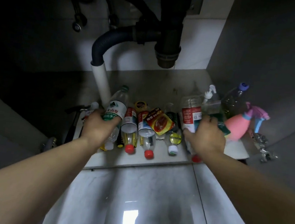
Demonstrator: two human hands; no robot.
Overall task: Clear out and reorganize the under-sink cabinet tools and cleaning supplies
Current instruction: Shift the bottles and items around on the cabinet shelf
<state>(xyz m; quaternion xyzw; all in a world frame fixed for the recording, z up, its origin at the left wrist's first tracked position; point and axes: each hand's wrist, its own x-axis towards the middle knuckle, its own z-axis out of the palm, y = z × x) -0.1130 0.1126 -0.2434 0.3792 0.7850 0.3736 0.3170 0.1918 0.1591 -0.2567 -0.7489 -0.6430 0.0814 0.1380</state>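
Head camera, looking down into the under-sink cabinet: your arms reach in from the lower corners of the frame to a row of bottles lying along the front lip of the cabinet floor [136, 162]. Behind the row, mid-frame, the pale shelf lies bare back to the rear wall; below the lip, glossy floor tiles [131, 203] fill the bottom of the frame.

Your left hand [98, 124] is wrapped around a green-labelled water bottle [117, 108], raised at a tilt above the row, left of centre. Your right hand [206, 135] is closed over a red-labelled clear bottle [191, 115], its base up and its red cap down at the shelf edge.

Between your hands lie two red-capped bottles [131, 134], a red and yellow packet [160, 122] resting on them, and a white-capped bottle [173, 143].

Right of frame, a pink spray bottle [237, 126], a pump dispenser [209, 93] and a purple-capped bottle [234, 100] crowd the side wall. A dark drain trap [168, 40] and a corrugated hose [107, 41] hang overhead, the hose feeding a white pipe [101, 84] just behind your left hand. A hammer [75, 119] lies in shadow at left.
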